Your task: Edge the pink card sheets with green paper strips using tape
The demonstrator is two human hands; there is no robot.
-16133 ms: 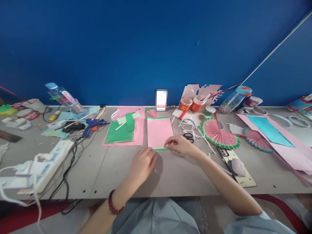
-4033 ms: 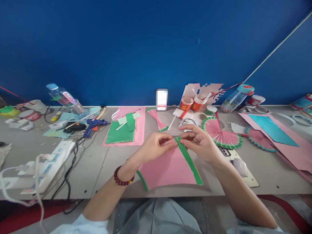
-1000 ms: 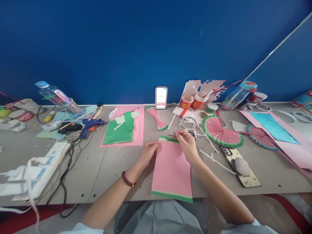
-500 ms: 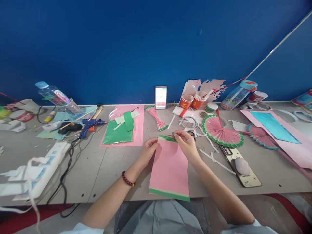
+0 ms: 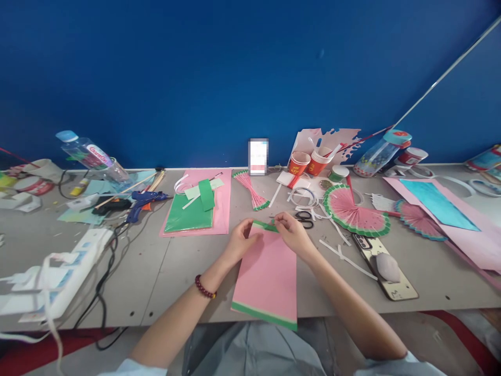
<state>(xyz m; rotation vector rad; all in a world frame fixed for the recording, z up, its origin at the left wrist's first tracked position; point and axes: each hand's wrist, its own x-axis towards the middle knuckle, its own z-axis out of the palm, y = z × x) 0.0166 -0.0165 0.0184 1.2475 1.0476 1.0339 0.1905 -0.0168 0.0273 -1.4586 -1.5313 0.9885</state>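
Note:
A pink paper sheet (image 5: 266, 274) with green strips along its far and near edges lies in front of me, its near edge reaching past the table's front. My left hand (image 5: 240, 241) pinches its far left corner, thumb on top. At the far right part of the green strip, my right hand (image 5: 290, 232) has its fingertips closed on the paper. Black-handled scissors (image 5: 304, 219) rest just beyond my right hand, blades partly hidden. A folded pink-and-green paper fan strip (image 5: 252, 190) sits farther back.
To the left are a hot glue gun (image 5: 144, 201), a power strip (image 5: 78, 269) and green paper (image 5: 190, 219) on pink sheets. On the right lie an opened watermelon fan (image 5: 356, 211), white paper strips (image 5: 348, 259) and a phone (image 5: 405, 284). Red paper cups (image 5: 299, 163) stand at the back.
The pink sheet has swung slightly, its near edge moving left and toward me. My right hand has shifted a little left, uncovering more of the scissors.

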